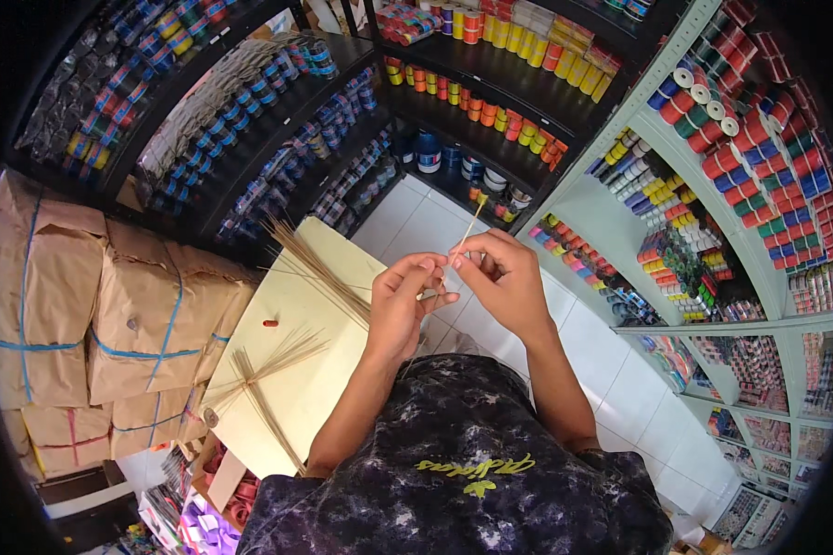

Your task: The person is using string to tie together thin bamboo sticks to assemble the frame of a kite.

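**One stick in hand, bundles waiting**

A thin straw stick (466, 233) is pinched between both hands, left hand (400, 301) and right hand (502, 277) close together. At eight o'clock, two stick bundles (282, 356) lie untouched on a pale board (319, 388), beside a small red bead (270, 324).

A pale yellow board (329, 365) is carrying two bundles of thin sticks (319, 273) and a small red bead (270, 324).
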`<action>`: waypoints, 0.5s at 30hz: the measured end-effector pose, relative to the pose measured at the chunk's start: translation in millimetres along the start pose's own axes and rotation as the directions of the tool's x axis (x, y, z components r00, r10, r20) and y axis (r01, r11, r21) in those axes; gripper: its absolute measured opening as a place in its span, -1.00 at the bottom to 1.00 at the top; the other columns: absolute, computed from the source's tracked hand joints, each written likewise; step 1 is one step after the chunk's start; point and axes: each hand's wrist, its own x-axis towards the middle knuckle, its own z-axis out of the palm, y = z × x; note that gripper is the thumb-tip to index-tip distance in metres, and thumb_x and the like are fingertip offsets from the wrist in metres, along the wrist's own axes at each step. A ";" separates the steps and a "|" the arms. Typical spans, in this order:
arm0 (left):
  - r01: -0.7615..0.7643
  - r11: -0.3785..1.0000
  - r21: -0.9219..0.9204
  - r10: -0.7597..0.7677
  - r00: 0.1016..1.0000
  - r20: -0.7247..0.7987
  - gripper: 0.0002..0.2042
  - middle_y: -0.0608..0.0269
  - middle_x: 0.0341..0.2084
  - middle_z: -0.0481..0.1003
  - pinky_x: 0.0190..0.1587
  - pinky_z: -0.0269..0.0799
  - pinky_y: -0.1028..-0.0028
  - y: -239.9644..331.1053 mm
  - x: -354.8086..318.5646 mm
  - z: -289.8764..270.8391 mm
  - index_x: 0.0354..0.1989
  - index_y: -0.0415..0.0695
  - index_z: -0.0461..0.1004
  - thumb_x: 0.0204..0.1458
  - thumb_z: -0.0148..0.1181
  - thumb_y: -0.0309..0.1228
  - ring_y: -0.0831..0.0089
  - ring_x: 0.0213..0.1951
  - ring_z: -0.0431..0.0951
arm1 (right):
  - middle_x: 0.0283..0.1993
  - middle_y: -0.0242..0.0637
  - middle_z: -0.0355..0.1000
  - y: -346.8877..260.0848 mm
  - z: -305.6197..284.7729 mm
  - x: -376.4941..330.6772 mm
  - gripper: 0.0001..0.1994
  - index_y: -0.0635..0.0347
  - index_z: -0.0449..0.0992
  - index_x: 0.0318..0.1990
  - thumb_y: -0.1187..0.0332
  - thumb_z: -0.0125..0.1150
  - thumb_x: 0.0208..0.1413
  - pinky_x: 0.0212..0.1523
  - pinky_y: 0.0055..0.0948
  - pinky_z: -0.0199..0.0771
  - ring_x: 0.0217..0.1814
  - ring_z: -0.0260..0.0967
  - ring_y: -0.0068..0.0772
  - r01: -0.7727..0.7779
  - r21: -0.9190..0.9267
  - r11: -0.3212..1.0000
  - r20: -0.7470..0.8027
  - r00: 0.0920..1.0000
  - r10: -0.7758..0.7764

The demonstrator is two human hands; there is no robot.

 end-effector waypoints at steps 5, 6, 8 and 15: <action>0.032 0.999 0.032 -0.032 0.999 0.013 -0.84 0.33 -0.38 0.49 -0.16 0.66 0.33 -1.2 1.7 0.6 -0.17 -0.28 0.56 0.25 0.16 -0.42 0.58 -0.37 0.51 | -0.42 -0.40 0.38 0.8 0.3 1.8 -0.89 0.18 0.66 -0.21 0.47 0.29 0.11 -0.57 -0.61 0.21 -0.61 0.23 -0.69 0.044 -0.023 0.999 0.008 0.999 -0.044; 0.024 0.998 0.060 -0.025 1.000 0.010 -0.85 0.34 -0.40 0.49 -0.17 0.66 0.34 -1.8 2.6 0.2 -0.19 -0.27 0.56 0.25 0.18 -0.42 0.59 -0.37 0.51 | -0.42 -0.40 0.38 0.8 0.5 1.9 -0.89 0.18 0.66 -0.21 0.47 0.29 0.11 -0.57 -0.61 0.21 -0.61 0.23 -0.69 0.044 -0.023 0.999 0.008 0.999 -0.044; 0.017 0.996 0.088 -0.017 1.000 0.006 -0.86 0.35 -0.41 0.49 -0.17 0.66 0.35 -2.4 3.5 0.2 -0.21 -0.26 0.56 0.24 0.20 -0.42 0.60 -0.38 0.51 | -0.41 -0.40 0.39 0.7 0.8 2.1 -0.90 0.19 0.66 -0.22 0.47 0.29 0.11 -0.57 -0.62 0.21 -0.61 0.22 -0.71 0.032 -0.015 0.999 0.011 0.999 -0.032; -0.006 1.000 -0.001 0.006 1.000 0.020 -0.89 0.40 -0.37 0.44 -0.17 0.63 0.39 -2.7 4.3 1.1 -0.21 -0.19 0.52 0.27 0.15 -0.42 0.63 -0.34 0.45 | -0.34 -0.37 0.42 5.3 1.8 -1.7 -0.80 0.21 0.60 -0.10 0.48 0.31 0.10 -0.59 -0.64 0.19 -0.60 0.22 -0.73 -0.008 0.051 0.999 -0.017 1.000 0.009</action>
